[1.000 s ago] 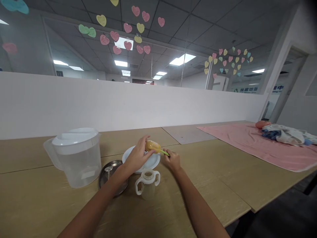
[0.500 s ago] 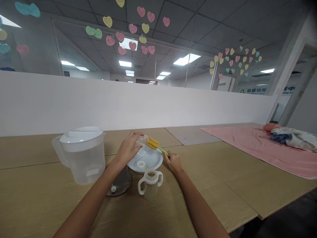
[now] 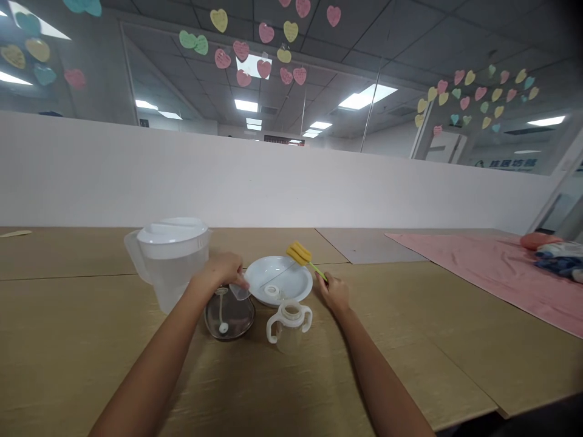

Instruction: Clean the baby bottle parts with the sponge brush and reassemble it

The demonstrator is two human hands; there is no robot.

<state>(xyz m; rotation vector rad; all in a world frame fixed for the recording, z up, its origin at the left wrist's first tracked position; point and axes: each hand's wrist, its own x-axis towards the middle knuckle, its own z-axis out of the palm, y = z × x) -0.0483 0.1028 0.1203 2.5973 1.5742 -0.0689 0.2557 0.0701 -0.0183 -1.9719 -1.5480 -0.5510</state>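
My right hand (image 3: 335,292) is closed round the green handle of a bottle brush (image 3: 299,253), its yellow sponge head raised over the far rim of a white bowl (image 3: 303,291). A small clear plastic cap (image 3: 240,291) is pinched in my left hand (image 3: 226,270), low between the bowl and a dark see-through tray (image 3: 237,317). On that tray lies a thin straw with a white weighted end (image 3: 223,328). Inside the bowl sits a white ring-shaped part (image 3: 272,291). A clear baby bottle (image 3: 289,334) with two white handles stands uncapped in front of the bowl.
A lidded clear pitcher (image 3: 175,267) stands behind my left forearm. To the right, a pink cloth (image 3: 464,267) covers part of the wooden table (image 3: 401,352), with bundled fabric (image 3: 560,255) on it. A low white wall (image 3: 273,188) runs along the back.
My left hand has carried the clear cap off the brush head, down and left to the tray's edge. The brush stays in my right hand, its sponge now bare. The view has shifted slightly left.
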